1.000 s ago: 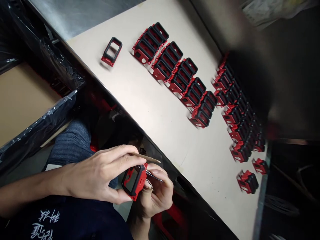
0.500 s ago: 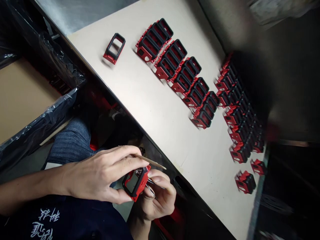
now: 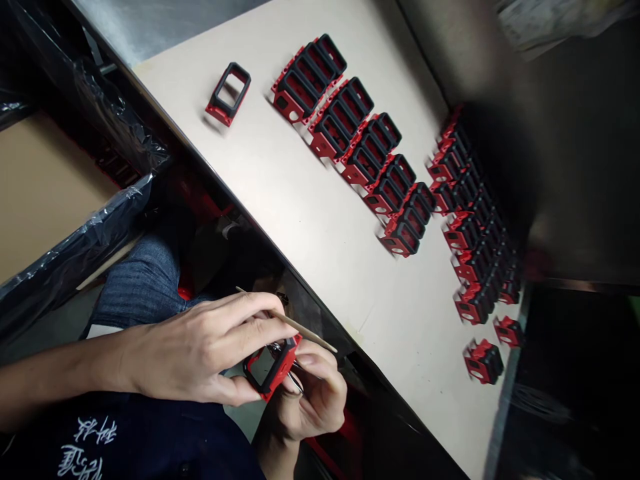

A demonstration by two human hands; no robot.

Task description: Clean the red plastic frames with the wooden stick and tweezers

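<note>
My left hand point(image 3: 190, 353) is closed around a small red and black frame point(image 3: 275, 368), thumb below and fingers above. A thin wooden stick point(image 3: 310, 333) is also held between its fingers and points right. My right hand point(image 3: 315, 397) is curled just under the frame. It pinches a thin metal tool point(image 3: 296, 381), which looks like tweezers, against the frame's edge. Both hands hover over my lap, just off the near edge of the beige table point(image 3: 310, 220).
Several identical red and black frames point(image 3: 350, 127) stand in a tight row on the table. A second row point(image 3: 470, 227) runs along the far side, with loose frames point(image 3: 483, 360) at its end. One frame point(image 3: 229, 93) lies apart. A plastic-lined cardboard box point(image 3: 45, 187) sits at left.
The frame has turned slightly in my left hand and the stick's tip has swung a little to the right. My right hand has shifted closer under the frame.
</note>
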